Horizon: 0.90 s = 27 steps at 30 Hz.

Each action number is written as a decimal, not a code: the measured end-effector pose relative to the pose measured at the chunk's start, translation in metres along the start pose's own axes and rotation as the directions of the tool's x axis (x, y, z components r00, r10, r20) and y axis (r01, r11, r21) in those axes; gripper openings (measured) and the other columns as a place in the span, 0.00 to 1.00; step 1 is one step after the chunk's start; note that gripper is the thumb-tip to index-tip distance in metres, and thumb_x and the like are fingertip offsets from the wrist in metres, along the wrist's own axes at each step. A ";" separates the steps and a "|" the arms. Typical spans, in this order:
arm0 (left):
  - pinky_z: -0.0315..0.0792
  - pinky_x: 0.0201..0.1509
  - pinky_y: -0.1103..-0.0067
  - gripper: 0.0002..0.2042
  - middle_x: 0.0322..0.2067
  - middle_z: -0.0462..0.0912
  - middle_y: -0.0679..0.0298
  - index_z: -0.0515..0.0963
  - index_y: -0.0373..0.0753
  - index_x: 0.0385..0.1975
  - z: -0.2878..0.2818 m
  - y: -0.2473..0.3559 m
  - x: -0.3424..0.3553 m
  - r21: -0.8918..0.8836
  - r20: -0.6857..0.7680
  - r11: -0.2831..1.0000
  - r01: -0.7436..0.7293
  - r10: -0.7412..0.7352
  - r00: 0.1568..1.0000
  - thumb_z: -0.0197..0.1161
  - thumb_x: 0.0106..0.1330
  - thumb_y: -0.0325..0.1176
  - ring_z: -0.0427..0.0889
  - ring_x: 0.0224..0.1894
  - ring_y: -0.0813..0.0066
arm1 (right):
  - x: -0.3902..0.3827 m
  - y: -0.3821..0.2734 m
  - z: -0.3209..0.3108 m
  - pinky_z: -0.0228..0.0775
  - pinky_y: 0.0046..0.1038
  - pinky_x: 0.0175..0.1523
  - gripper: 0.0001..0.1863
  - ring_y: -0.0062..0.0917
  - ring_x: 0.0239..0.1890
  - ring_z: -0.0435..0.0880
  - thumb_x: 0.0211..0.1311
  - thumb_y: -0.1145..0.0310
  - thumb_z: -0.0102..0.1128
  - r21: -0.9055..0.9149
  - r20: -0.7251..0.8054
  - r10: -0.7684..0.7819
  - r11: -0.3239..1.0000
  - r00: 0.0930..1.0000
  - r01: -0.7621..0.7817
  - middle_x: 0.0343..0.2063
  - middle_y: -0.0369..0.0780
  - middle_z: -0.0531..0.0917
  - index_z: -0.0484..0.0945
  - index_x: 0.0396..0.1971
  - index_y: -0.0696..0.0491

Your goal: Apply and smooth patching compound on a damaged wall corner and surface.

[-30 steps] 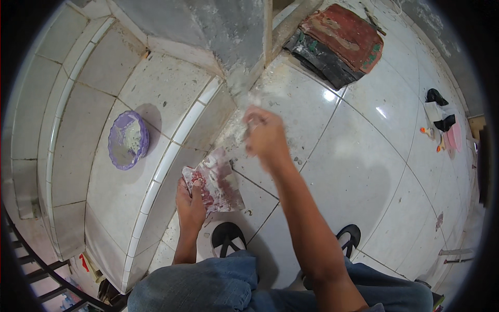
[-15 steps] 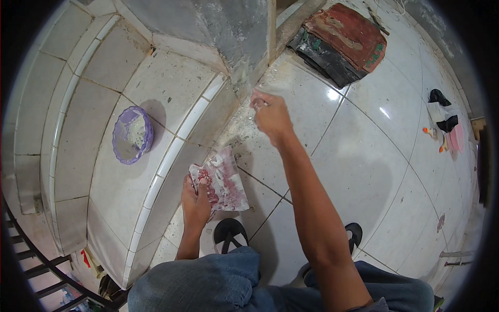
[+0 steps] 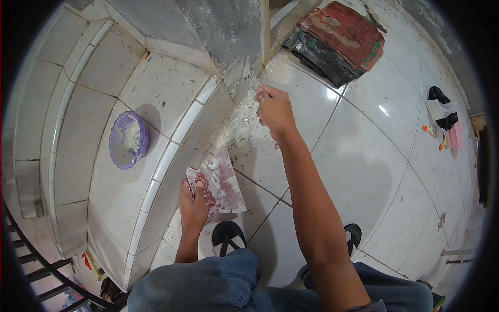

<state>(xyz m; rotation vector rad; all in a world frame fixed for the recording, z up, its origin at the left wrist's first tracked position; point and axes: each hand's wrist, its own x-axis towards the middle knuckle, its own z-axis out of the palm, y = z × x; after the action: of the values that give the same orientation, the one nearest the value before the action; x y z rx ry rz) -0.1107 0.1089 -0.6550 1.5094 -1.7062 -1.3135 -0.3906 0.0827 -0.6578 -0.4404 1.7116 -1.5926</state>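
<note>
My right hand [image 3: 275,110] is closed round the handle of a putty knife [image 3: 250,75]. Its thin blade points up against the base of the grey wall corner [image 3: 234,44], where the paint is patchy and rough. Lower down, my left hand [image 3: 193,207] grips a flat putty spreader [image 3: 224,182] by its reddish edge, thumb on top. White paste and dark red stains smear the spreader's broad face. On the tiled step to the left sits a purple scalloped bowl [image 3: 129,140] with whitish paste inside.
A folded red and black mat [image 3: 340,41] lies on the floor beyond my right hand. Farther right are a pink dish [image 3: 456,136], black and white items and small orange-tipped pieces. White-edged tiled steps [image 3: 163,158] rise at left. Crumbs litter the floor by the wall.
My right hand has turned the putty knife, so its blade now shows upright against the wall corner. The view has shifted slightly; my left hand keeps its hold on the spreader.
</note>
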 end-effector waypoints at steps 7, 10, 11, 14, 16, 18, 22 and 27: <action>0.68 0.48 0.77 0.11 0.39 0.77 0.58 0.71 0.32 0.45 -0.004 0.002 -0.001 0.066 0.031 0.998 -0.022 0.020 0.999 0.51 0.68 0.30 0.75 0.40 0.73 | -0.025 -0.017 0.006 0.56 0.18 0.17 0.20 0.12 0.15 0.63 0.66 0.71 0.50 -0.072 0.051 -0.055 0.996 0.997 0.059 0.28 0.35 0.76 0.72 0.56 0.61; 0.68 0.50 0.74 0.10 0.37 0.78 0.55 0.71 0.31 0.42 -0.009 -0.005 0.002 0.027 0.001 0.999 -0.021 0.021 1.000 0.52 0.67 0.30 0.76 0.40 0.68 | -0.040 -0.016 0.008 0.69 0.29 0.52 0.19 0.37 0.44 0.82 0.61 0.68 0.51 -0.111 0.098 -0.059 0.991 0.993 0.070 0.41 0.52 0.83 0.78 0.51 0.57; 0.67 0.50 0.74 0.10 0.37 0.78 0.54 0.72 0.31 0.42 -0.005 -0.008 0.003 -0.062 -0.002 0.998 -0.006 0.006 1.000 0.52 0.67 0.30 0.76 0.41 0.68 | -0.037 -0.004 -0.004 0.63 0.24 0.35 0.19 0.25 0.30 0.74 0.63 0.69 0.50 -0.124 0.097 -0.095 0.987 0.991 0.106 0.33 0.42 0.79 0.76 0.52 0.59; 0.67 0.50 0.74 0.10 0.37 0.78 0.54 0.72 0.31 0.43 -0.006 -0.004 0.003 0.006 -0.002 1.000 -0.030 0.030 1.000 0.51 0.67 0.30 0.76 0.41 0.67 | -0.028 0.000 -0.012 0.57 0.19 0.19 0.19 0.13 0.16 0.65 0.65 0.70 0.48 -0.130 0.043 -0.105 0.985 0.994 0.110 0.25 0.33 0.76 0.75 0.53 0.59; 0.67 0.50 0.74 0.10 0.37 0.78 0.54 0.72 0.31 0.43 -0.003 -0.005 0.001 0.001 0.006 1.000 -0.019 0.019 1.000 0.51 0.67 0.29 0.76 0.41 0.67 | -0.011 -0.001 -0.015 0.58 0.20 0.19 0.19 0.13 0.16 0.66 0.65 0.70 0.48 -0.141 -0.034 -0.096 0.986 0.995 0.090 0.25 0.33 0.76 0.76 0.53 0.58; 0.67 0.50 0.74 0.10 0.37 0.78 0.54 0.72 0.31 0.43 0.002 -0.003 0.001 -0.004 0.016 1.000 -0.011 0.011 1.000 0.51 0.67 0.29 0.76 0.41 0.68 | 0.007 0.008 -0.016 0.59 0.20 0.20 0.19 0.14 0.17 0.66 0.65 0.70 0.48 -0.254 -0.081 -0.176 0.955 0.981 0.150 0.26 0.33 0.76 0.76 0.54 0.56; 0.68 0.50 0.77 0.12 0.40 0.77 0.57 0.71 0.31 0.47 -0.004 -0.005 0.000 0.048 0.041 0.999 -0.015 0.013 0.999 0.51 0.68 0.30 0.75 0.42 0.73 | 0.005 0.012 -0.005 0.58 0.22 0.20 0.19 0.14 0.16 0.66 0.65 0.70 0.49 -0.382 -0.023 -0.341 0.872 0.940 0.307 0.27 0.34 0.77 0.76 0.54 0.57; 0.69 0.50 0.79 0.13 0.42 0.77 0.60 0.70 0.31 0.49 -0.010 -0.002 0.001 0.033 0.044 0.999 -0.038 0.037 0.998 0.51 0.69 0.31 0.75 0.43 0.76 | -0.027 0.013 -0.008 0.56 0.20 0.18 0.20 0.13 0.15 0.64 0.66 0.69 0.49 0.000 0.089 -0.011 1.000 0.996 0.011 0.28 0.34 0.77 0.72 0.57 0.59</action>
<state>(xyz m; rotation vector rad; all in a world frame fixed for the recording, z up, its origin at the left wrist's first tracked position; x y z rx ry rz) -0.1016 0.1051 -0.6526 1.4702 -1.7845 -1.3133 -0.3757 0.1094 -0.6626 -0.5146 1.6449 -1.5568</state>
